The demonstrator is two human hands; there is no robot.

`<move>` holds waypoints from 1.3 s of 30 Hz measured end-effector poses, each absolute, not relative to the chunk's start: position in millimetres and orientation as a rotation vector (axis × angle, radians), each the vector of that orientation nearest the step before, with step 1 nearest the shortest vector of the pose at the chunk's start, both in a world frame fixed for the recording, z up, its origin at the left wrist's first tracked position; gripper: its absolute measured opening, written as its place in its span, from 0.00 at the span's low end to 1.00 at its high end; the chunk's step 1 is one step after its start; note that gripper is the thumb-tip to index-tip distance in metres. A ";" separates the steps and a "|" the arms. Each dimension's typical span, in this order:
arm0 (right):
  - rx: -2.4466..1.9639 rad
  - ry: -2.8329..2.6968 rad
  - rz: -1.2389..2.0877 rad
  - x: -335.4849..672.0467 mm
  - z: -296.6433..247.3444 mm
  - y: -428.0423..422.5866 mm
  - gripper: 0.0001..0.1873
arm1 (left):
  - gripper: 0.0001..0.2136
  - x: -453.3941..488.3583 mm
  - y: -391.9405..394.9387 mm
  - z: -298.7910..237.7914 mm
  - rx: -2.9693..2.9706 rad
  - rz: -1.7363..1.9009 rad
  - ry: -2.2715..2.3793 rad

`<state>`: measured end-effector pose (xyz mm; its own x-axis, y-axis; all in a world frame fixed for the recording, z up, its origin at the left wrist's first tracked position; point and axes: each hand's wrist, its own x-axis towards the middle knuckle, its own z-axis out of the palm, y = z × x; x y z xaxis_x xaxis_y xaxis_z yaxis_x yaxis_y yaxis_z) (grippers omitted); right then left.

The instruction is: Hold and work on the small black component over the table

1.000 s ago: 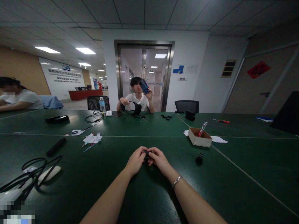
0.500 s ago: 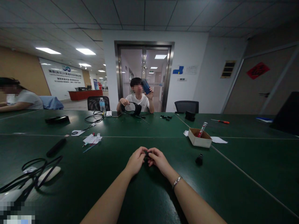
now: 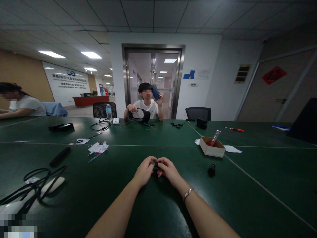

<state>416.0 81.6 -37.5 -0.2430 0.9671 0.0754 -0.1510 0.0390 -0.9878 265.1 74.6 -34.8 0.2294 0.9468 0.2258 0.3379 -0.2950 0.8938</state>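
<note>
Between my fingertips is a small black piece (image 3: 156, 164), mostly hidden, so its kind does not show. My left hand (image 3: 144, 170) pinches it from the left. From the other side my right hand (image 3: 167, 169), with a silver bracelet on the wrist, has its thumb and fingers closed on it too. Both hands are just above the green table (image 3: 158, 211). To the right of them stands a small black part with a metallic top (image 3: 211, 169).
An open cardboard box (image 3: 213, 151) holds a clear and red tube (image 3: 215, 138). A screwdriver (image 3: 235, 129) lies behind it. Black cables (image 3: 42, 181) and a black rod-like object (image 3: 60, 156) lie to the left. Across the table a person (image 3: 148, 107) holds a black strap-like object.
</note>
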 end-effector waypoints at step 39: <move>-0.931 -1.356 1.380 417.3 -38.9 81.0 0.13 | 0.13 263.8 84.1 -41.2 1.649 1.191 1.122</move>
<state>417.3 81.0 -38.9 -0.2544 0.9620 0.0994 -0.1160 0.0716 -0.9907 263.8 84.1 -41.2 0.1647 0.9514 0.2602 0.2031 -0.2908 0.9350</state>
